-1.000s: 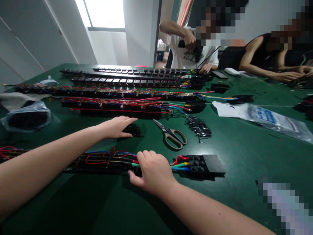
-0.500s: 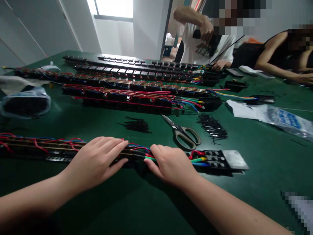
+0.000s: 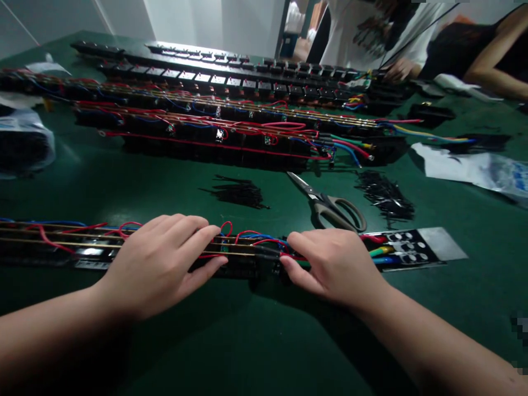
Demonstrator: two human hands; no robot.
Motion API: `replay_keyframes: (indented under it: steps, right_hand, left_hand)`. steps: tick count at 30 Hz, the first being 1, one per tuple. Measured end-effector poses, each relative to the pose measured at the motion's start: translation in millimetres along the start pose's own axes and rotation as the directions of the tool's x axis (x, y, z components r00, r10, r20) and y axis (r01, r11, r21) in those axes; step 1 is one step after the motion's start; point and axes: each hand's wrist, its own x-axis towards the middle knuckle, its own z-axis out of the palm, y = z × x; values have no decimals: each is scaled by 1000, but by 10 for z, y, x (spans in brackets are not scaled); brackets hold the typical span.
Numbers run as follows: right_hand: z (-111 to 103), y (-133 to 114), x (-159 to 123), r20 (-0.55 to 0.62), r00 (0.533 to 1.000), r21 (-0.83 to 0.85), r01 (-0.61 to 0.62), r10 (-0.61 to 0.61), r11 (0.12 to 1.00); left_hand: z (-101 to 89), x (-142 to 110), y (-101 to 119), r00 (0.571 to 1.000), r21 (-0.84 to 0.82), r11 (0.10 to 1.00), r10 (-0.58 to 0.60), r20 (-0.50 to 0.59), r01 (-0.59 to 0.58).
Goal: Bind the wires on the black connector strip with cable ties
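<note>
A long black strip [image 3: 241,265] with brass-coloured rods and red and blue wires lies across the near part of the table. My left hand [image 3: 160,264] is over its middle, thumb on the near side and fingers on the far side. My right hand [image 3: 332,261] is closed around the strip farther right, where the rods meet black sleeved cables. Beyond this hand, red, yellow-green and blue cables [image 3: 381,253] run to a black terminal block [image 3: 408,247] with a pale flat end piece [image 3: 445,243]. My palms hide parts of the strip.
Scissors [image 3: 330,206] lie just behind my right hand, between two piles of black cable ties [image 3: 239,192] [image 3: 385,195]. Several similar wired strips [image 3: 214,135] extend across the green table [image 3: 136,190]. Plastic bags [image 3: 27,140] [image 3: 495,173] lie left and right. A co-worker's hand [image 3: 400,70] is at the back.
The view has tilted down and shifted. My right hand and the cable end appear farther right, with more strip showing between my hands. Both hands stay on the strip.
</note>
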Motion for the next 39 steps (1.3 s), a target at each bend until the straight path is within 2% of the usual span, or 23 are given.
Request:
replay_keyframes:
  steps: [2,4,7,9,11,15,20,24,28,31,34,36,39]
  right_hand:
    - [-38,-32,1,6,999,31,-43,43,999]
    - [-79,-60,45,22,989,91,-145,144,985]
    - [-108,-50,220,54,946,266,-323,320,908]
    - [-86,-6,392,59,923,368,-374,380,851]
    - [-33,52,561,45,916,381,-385,399,841]
    - [99,145,738,32,924,392,-362,381,846]
    - [194,160,723,-15,924,396,-345,382,851]
    - [219,147,745,-20,932,385,-328,363,863]
    - [144,96,731,-103,941,295,-282,323,913]
    - [-17,-75,593,-221,937,195,-230,271,954]
    - [-115,-344,344,-378,900,305,-102,219,947]
    - [-80,-491,173,-405,881,406,-69,246,911]
    - [43,-566,9,-428,885,379,-10,185,925]
  left_hand:
    - [7,8,4,1000,-30,1000,5,8,-5]
    - [22,21,19,1000,-43,999,-2,16,2]
    - [45,42,56,998,-39,999,-34,58,36]
    - [52,50,86,996,-37,998,-51,77,53]
    - [50,49,114,995,-43,997,-53,79,57]
    - [50,44,143,995,-42,998,-51,90,55]
    - [79,52,117,989,-12,997,-68,132,70]
    - [63,44,80,970,-9,992,-119,214,124]
    - [17,43,53,952,-36,989,-126,278,141]
    - [-20,56,60,936,-47,982,-157,315,181]
    - [-81,104,99,929,-30,985,-149,338,169]
    - [-140,167,143,936,-34,987,-137,324,157]
    - [-227,284,229,947,-205,949,-183,264,240]
